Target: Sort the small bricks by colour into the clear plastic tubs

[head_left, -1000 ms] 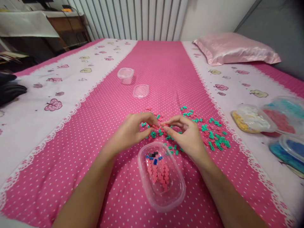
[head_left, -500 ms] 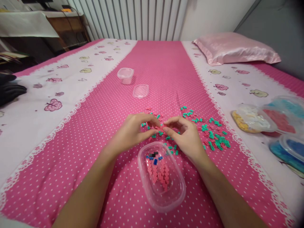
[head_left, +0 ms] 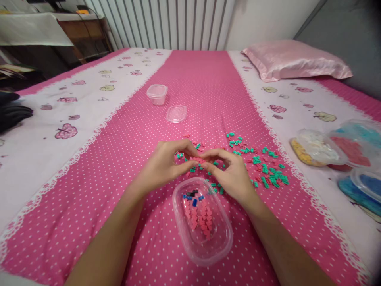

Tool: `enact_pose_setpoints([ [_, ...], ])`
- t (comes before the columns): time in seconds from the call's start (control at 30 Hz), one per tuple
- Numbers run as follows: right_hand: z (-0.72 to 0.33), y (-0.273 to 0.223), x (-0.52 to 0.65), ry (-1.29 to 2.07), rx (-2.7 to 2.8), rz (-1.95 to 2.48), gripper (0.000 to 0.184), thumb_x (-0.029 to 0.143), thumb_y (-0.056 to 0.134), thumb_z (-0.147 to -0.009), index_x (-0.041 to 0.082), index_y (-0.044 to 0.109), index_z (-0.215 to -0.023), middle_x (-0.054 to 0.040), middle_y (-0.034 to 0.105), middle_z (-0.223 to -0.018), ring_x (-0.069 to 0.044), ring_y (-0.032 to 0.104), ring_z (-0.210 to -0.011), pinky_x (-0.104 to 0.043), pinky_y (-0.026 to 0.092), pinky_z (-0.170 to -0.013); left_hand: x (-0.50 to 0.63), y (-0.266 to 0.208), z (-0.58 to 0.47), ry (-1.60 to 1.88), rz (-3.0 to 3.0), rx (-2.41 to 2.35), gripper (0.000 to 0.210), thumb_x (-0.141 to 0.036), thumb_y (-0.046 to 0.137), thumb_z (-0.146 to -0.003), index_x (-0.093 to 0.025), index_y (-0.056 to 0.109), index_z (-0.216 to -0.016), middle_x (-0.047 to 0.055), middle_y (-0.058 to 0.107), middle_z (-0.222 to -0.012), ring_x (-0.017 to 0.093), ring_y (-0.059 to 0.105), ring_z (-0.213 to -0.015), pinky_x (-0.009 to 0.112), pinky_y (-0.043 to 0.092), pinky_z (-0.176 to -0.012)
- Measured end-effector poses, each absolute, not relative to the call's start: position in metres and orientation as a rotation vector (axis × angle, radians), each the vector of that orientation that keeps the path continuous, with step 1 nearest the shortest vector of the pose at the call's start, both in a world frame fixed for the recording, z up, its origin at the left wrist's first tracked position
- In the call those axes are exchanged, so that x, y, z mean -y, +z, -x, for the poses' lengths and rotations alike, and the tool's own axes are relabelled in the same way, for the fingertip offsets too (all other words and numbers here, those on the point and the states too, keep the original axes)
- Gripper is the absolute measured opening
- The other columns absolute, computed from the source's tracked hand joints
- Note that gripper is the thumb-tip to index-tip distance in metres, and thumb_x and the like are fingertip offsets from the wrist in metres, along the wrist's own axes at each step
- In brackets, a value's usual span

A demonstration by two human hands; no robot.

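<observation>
Between the fingertips of both hands is a small cluster of joined pinkish-red building blocks (head_left: 198,160). My left hand (head_left: 171,161) pinches it from the left, thumb below and fingers above. From the right, my right hand (head_left: 230,171) grips the same piece in a like pinch. Just below the hands sits a clear plastic container (head_left: 222,248). Zigzag strips of joined red blocks (head_left: 205,218), a few blue blocks (head_left: 194,203) and black blocks (head_left: 192,194) lie in it. Loose green blocks (head_left: 264,169) and red ones are scattered behind and right of my hands.
A clear lidded tub (head_left: 157,95) and a loose lid (head_left: 176,114) lie farther up the pink bedspread. At right are containers of yellow and white pieces (head_left: 317,147), red pieces (head_left: 353,149) and blue pieces (head_left: 361,190). A pink pillow (head_left: 294,59) lies at the back right.
My right hand has moved slightly left, bringing its fingertips closer to the left ones. More of the red block cluster shows between them.
</observation>
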State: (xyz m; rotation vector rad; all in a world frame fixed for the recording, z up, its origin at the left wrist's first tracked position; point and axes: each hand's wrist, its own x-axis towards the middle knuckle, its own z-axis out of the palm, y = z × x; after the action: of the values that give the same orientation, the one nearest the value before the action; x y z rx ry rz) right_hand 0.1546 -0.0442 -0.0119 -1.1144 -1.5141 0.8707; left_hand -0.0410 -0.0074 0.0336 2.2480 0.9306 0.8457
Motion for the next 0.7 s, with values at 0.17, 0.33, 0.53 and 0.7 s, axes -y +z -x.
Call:
enact_pose_setpoints([
  [0.17,-0.1549,-0.0126,0.0441,0.824,1.533,1.134,0.012,0.027,0.076,-0.084,0.026,0.075,-0.095,0.0,0.076,-0.094,-0.017,0.067,-0.086,-0.032,0.051,-0.083,0.0082,0.0344,0.0412,0.85,-2.231,-0.921,0.009,-0.013,0.072,-0.082,-0.018,0.069,-0.089,-0.003,0.074,-0.084,0.01,0.067,-0.076,0.019,0.05,-0.069],
  [0.33,-0.1543,-0.0092,0.0461,0.74,1.568,1.123,0.007,0.026,0.074,-0.086,0.025,0.074,-0.092,0.0002,0.075,-0.091,-0.017,0.067,-0.086,-0.031,0.05,-0.081,0.0097,0.0355,0.0408,0.849,-2.211,-0.919,0.007,-0.015,0.073,-0.082,-0.017,0.07,-0.088,-0.002,0.074,-0.083,0.01,0.067,-0.076,0.019,0.049,-0.068],
  [0.53,-0.1522,-0.0072,0.0495,0.593,1.648,1.067,0.002,0.024,0.065,-0.093,0.023,0.067,-0.092,-0.0005,0.069,-0.09,-0.018,0.062,-0.087,-0.031,0.047,-0.079,0.013,0.0337,0.0367,0.888,-2.16,-0.918,0.008,-0.02,0.075,-0.082,-0.016,0.07,-0.085,-0.001,0.074,-0.081,0.011,0.067,-0.076,0.021,0.049,-0.069],
  [0.7,-0.1522,-0.0059,0.0511,0.519,1.731,1.064,0.004,0.022,0.06,-0.096,0.023,0.063,-0.093,-0.0012,0.066,-0.09,-0.019,0.059,-0.089,-0.032,0.046,-0.079,0.0148,0.0345,0.033,0.876,-2.124,-0.886,0.012,-0.025,0.074,-0.084,-0.015,0.068,-0.081,0.0,0.073,-0.078,0.011,0.067,-0.073,0.022,0.049,-0.067],
])
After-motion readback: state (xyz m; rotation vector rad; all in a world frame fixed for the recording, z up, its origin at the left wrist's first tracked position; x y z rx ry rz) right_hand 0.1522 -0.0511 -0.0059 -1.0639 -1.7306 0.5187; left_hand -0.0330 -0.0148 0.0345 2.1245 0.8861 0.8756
